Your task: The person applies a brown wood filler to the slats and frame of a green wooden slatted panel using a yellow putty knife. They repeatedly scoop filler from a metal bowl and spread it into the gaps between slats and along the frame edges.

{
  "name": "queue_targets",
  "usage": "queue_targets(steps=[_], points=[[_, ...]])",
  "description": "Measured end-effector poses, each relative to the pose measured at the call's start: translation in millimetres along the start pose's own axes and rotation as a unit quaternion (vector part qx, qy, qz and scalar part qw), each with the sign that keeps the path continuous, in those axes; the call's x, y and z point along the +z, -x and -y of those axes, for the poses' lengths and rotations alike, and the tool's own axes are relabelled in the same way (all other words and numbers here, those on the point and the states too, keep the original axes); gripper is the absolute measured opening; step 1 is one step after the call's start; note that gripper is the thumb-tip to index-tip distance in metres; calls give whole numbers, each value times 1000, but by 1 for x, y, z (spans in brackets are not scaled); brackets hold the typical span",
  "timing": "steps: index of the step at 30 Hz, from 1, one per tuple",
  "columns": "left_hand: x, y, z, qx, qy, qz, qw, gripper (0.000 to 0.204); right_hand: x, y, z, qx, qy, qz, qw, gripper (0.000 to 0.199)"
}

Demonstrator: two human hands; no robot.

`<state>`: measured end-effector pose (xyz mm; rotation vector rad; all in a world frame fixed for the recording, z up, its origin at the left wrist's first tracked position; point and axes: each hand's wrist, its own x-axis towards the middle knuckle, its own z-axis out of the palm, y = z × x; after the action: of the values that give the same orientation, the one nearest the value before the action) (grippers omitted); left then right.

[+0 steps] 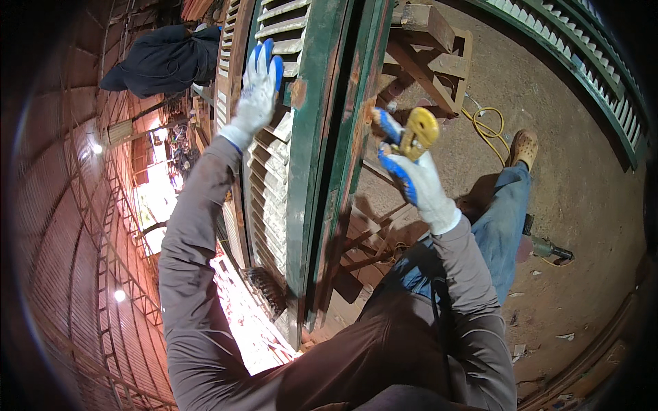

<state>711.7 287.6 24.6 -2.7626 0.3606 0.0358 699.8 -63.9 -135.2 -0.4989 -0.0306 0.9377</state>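
A louvered wooden shutter (307, 171) stands in front of me, with worn green paint on its frame and whitish slats (271, 185). My left hand (259, 92), in a white glove with blue fingertips, rests against the slats beside the green frame, fingers stretched out. Right of the frame, my right hand (421, 175), in a matching glove, is closed around a tool with a yellow handle (419, 131). The tool's working end is hard to make out, so I cannot tell its exact kind. It is close to the frame's bare, reddish edge.
Wooden trestle pieces (428, 61) stand beyond my right hand. A yellow cord (490, 127) lies coiled on the floor near my shoe (524, 147). A green power tool (548, 248) lies to the right. More louvered shutters (589, 72) are at far right; a person (164, 61) is at upper left.
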Motion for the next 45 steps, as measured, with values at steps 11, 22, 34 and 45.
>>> queue_targets(steps=[11, 22, 34, 45], points=[[10, -22, -50, -200, 122, -45, 971, 55, 38, -46, -8, -288, 464, 3, 838, 77], [11, -21, -49, -202, 119, -46, 971, 55, 43, -13, -19, -336, 471, -36, 815, 64], [18, -19, -43, -186, 112, -60, 974, 55, 18, -18, -12, -95, -110, 15, 989, 55], [34, -13, -31, -164, 43, -80, 982, 55, -5, -3, -1, -97, -130, -48, 986, 57]])
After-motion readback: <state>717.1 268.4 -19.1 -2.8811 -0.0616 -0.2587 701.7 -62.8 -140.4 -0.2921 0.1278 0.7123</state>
